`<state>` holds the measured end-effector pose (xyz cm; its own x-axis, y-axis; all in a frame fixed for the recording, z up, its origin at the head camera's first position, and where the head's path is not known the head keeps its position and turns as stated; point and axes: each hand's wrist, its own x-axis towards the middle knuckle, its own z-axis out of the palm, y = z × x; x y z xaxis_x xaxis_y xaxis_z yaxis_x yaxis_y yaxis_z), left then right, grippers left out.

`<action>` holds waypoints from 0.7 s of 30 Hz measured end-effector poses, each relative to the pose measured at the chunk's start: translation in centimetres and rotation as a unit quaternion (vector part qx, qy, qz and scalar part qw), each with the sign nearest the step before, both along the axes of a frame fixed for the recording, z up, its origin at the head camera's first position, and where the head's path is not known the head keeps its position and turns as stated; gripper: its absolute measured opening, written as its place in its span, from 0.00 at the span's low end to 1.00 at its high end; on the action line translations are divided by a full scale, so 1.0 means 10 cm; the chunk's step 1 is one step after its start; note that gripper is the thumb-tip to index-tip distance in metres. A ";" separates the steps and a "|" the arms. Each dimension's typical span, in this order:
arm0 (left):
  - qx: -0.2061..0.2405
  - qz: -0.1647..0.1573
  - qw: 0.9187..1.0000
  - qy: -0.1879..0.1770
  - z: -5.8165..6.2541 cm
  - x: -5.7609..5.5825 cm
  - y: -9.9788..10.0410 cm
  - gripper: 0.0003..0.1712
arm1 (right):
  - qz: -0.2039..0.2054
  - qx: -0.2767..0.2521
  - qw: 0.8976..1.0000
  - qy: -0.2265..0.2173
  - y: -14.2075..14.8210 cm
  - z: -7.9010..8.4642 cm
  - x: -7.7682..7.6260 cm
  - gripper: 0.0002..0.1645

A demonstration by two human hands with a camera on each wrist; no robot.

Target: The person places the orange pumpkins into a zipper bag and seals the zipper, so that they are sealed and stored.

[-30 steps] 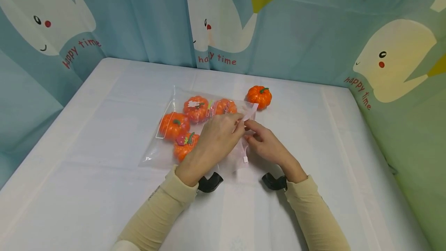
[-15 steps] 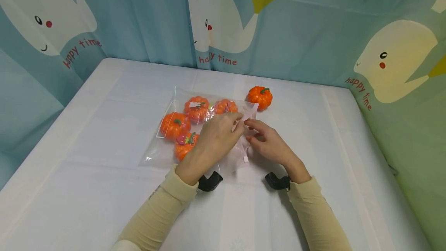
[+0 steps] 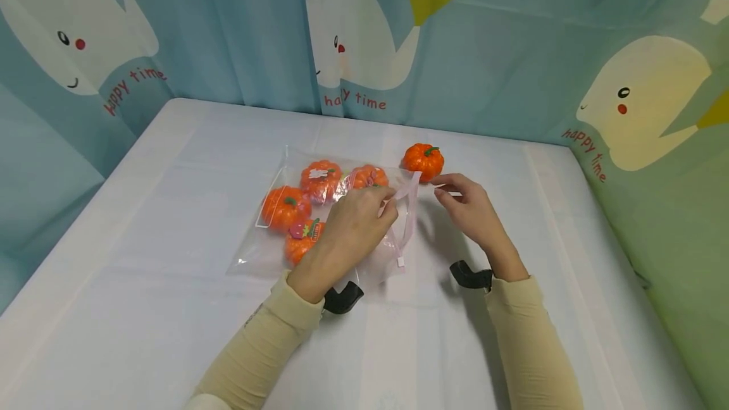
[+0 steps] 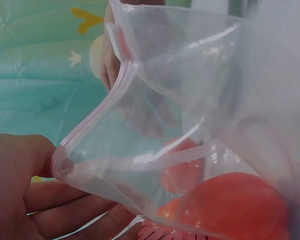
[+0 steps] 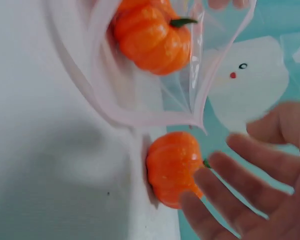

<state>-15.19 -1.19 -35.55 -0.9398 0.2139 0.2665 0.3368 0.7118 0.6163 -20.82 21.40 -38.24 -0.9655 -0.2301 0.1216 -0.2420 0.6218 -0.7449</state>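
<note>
A clear plastic slider bag [image 3: 247, 252] lies on the table with several small orange toy pumpkins [image 3: 286, 207] inside. My left hand [image 3: 359, 217] pinches the upper edge of its mouth between thumb and fingers and holds it raised. In the right wrist view the pink-edged mouth [image 5: 155, 120] gapes, showing a pumpkin [image 5: 155, 37] within. Outside the bag, just beyond its far mouth corner, sits a single pumpkin [image 3: 423, 162] with a green stem. My right hand [image 3: 467, 211] hovers beside that pumpkin, fingers spread and holding nothing.
The white-covered table [image 3: 142, 309] meets a blue curtain [image 3: 501, 68] with whale prints at the back. A white slider [image 3: 400, 262] sits at the near end of the bag's mouth. Black camera mounts [image 3: 343, 298] project from both wrists.
My right hand has let go of the bag's mouth and moved right and away from me, to the loose pumpkin. The mouth now stands wider, while my left hand stays in place.
</note>
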 end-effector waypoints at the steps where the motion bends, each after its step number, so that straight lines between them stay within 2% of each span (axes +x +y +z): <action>1: 0.000 0.000 1.000 0.001 0.00 0.00 0.00 0.15 | -0.013 0.001 1.000 0.006 0.00 0.01 -0.04 0.18; 4: 0.001 0.001 1.000 0.000 0.01 0.00 -0.01 0.15 | -0.041 0.008 0.999 0.021 -0.01 0.02 -0.15 0.18; 13: 0.004 -0.005 1.000 -0.010 0.02 0.00 -0.01 0.17 | -0.062 0.029 0.997 0.032 -0.05 -0.02 -0.38 0.21; 18: 0.005 -0.005 1.000 -0.015 0.02 0.00 -0.02 0.17 | -0.065 0.055 0.996 0.035 -0.09 -0.03 -0.50 0.28; 21: 0.006 -0.004 1.000 -0.016 0.02 0.00 -0.03 0.17 | -0.062 0.067 0.996 0.014 -0.13 -0.04 -0.57 0.35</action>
<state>-15.21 -1.49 -35.35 -0.9463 0.2189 0.2380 0.3222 0.7020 0.6352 -26.53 20.14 -38.63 -0.9841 -0.1258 0.1253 -0.1772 0.7418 -0.6468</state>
